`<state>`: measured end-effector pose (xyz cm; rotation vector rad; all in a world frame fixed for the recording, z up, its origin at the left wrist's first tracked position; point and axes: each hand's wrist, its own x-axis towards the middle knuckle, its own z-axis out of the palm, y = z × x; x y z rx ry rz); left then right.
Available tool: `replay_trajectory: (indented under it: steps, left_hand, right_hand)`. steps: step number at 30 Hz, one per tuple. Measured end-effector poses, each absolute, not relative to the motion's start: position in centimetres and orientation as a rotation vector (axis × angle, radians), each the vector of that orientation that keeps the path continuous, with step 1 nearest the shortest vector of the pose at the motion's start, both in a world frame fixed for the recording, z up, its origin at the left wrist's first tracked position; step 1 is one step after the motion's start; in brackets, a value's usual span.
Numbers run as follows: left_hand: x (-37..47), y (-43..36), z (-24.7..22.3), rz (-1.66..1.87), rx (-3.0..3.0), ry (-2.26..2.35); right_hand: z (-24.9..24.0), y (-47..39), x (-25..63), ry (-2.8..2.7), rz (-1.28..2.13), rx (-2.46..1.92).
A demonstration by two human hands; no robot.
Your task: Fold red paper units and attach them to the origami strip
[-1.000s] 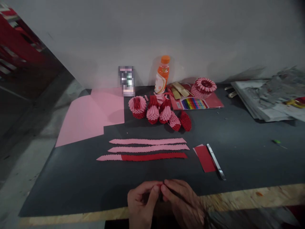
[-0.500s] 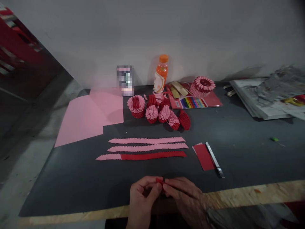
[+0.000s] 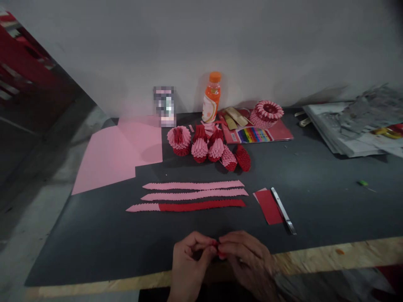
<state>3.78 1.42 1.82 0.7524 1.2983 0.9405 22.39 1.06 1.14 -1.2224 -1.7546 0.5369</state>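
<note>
Near the table's front edge, my left hand [image 3: 192,262] pinches a small red paper piece [image 3: 221,254] between thumb and index finger. My right hand [image 3: 248,260] meets it from the right, its fingers closed on the same piece, which is mostly covered. Beyond them lie two pink folded-paper strips, one [image 3: 192,185] behind the other [image 3: 195,195], and a pink-and-red strip [image 3: 201,206]. Right of these, red paper rectangles [image 3: 269,206] lie beside a silver closed knife [image 3: 283,211].
Pink sheets [image 3: 110,159] cover the table's left side. Behind the strips stand folded-paper shapes [image 3: 199,144], an orange bottle [image 3: 212,98], a red pack [image 3: 277,133] and a round paper piece [image 3: 267,114]. A paper stack [image 3: 330,134] lies at right.
My fingers have shifted slightly around the small red piece, which now shows lower between the hands. The objects on the table keep their places.
</note>
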Motion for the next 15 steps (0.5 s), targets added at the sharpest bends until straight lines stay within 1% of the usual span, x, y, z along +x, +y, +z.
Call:
replay_trajectory:
  steps: [4, 7, 11, 13, 15]
  left_hand:
    - [3.7, 1.2, 1.8, 0.961, 0.868, 1.349]
    - [3.5, 1.0, 1.6, 0.950, 0.897, 1.328]
    - [3.5, 0.2, 1.0, 0.953, 0.986, 1.378]
    - [3.9, -0.5, 0.5, 1.022, 1.103, 1.449]
    - [4.7, -1.1, -0.2, 1.171, 1.211, 1.498]
  right_hand:
    - [2.1, 1.9, 21.2, -1.544, 0.650, -1.264]
    - [2.6, 2.1, 21.2, -1.536, 0.646, -1.262]
    - [2.1, 1.8, 21.3, -1.479, 0.771, -1.222]
    - [1.5, 1.6, 21.1, -1.429, 0.838, -1.199]
    - [1.0, 1.3, 20.8, -1.371, 0.867, -1.193]
